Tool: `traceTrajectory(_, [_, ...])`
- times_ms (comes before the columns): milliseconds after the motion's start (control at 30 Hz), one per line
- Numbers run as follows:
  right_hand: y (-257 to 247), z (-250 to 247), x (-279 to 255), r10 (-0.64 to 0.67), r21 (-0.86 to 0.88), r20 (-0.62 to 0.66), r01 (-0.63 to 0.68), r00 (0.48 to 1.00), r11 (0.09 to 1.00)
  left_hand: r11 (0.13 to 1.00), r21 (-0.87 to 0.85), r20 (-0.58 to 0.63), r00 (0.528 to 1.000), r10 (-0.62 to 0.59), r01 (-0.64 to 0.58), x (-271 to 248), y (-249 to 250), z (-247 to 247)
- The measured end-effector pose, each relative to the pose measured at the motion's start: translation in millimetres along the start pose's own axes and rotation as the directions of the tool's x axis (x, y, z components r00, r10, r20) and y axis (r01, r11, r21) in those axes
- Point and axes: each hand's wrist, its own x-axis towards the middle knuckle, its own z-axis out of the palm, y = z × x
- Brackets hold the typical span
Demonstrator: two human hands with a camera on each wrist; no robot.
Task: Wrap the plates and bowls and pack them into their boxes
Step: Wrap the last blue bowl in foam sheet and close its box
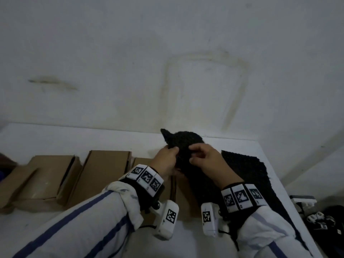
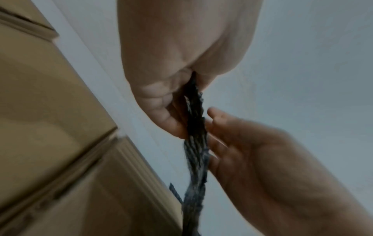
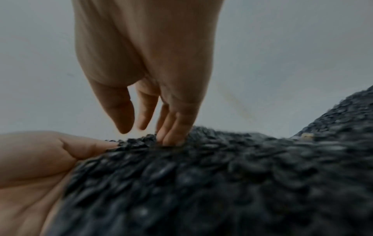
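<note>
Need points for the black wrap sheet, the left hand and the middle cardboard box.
black wrap sheet (image 1: 181, 141): head view, on the raised bunched top above both hands.
left hand (image 1: 164, 161): head view, back of the hand, gripping the sheet.
middle cardboard box (image 1: 100, 175): head view, on its closed top panel.

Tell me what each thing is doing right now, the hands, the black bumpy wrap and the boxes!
left hand: pinches the black wrap's edge.
right hand: fingers curled on the same wrap.
black wrap: lifted off the table.
second black sheet: lying flat on the table.
cardboard boxes: in a row; whether filled, cannot tell.
</note>
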Motion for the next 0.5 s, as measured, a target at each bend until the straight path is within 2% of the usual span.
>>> traceTrajectory(33, [-5, 8, 3, -0.005, -0.046, 0.042, 0.007, 0.999, 0.999, 0.996, -0.09, 0.003, 1.0, -0.004, 0.004, -4, 6, -15])
traceTrajectory(100, [-20, 29, 10, -0.001, -0.12, 0.204, 0.026, 0.979, 0.992, 0.981, -0.196, 0.022, 1.0, 0.003, 0.001, -14, 16, -46])
traceTrajectory(167, [-42, 59, 14, -0.034, -0.074, 0.301, 0.058, 0.953, 0.996, 0.967, -0.254, 0.035, 0.999, 0.037, -0.027, -25, 26, -79])
traceTrajectory(233, [-66, 93, 18, -0.124, -0.034, 0.254, 0.137, 0.959, 0.99, 0.958, -0.269, -0.004, 0.995, 0.1, -0.097, -36, 35, -118])
traceTrajectory(300, [-94, 128, 23, -0.187, -0.056, 0.134, 0.196, 0.973, 0.979, 0.97, -0.131, -0.103, 0.975, 0.194, -0.207, -46, 44, -162])
traceTrajectory(333, [-108, 146, 25, -0.189, 0.018, 0.094, 0.188, 0.977, 0.982, 0.974, -0.036, -0.135, 0.967, 0.218, -0.225, -53, 46, -186])
traceTrajectory(400, [-141, 186, 27, -0.194, 0.22, 0.059, 0.177, 0.979, 0.959, 0.979, 0.044, -0.09, 0.975, 0.201, -0.198, -70, 49, -233])
traceTrajectory(500, [-188, 250, 27, -0.246, 0.312, 0.056, 0.217, 0.968, 0.925, 0.987, -0.122, 0.061, 0.992, 0.111, -0.103, -93, 56, -297])
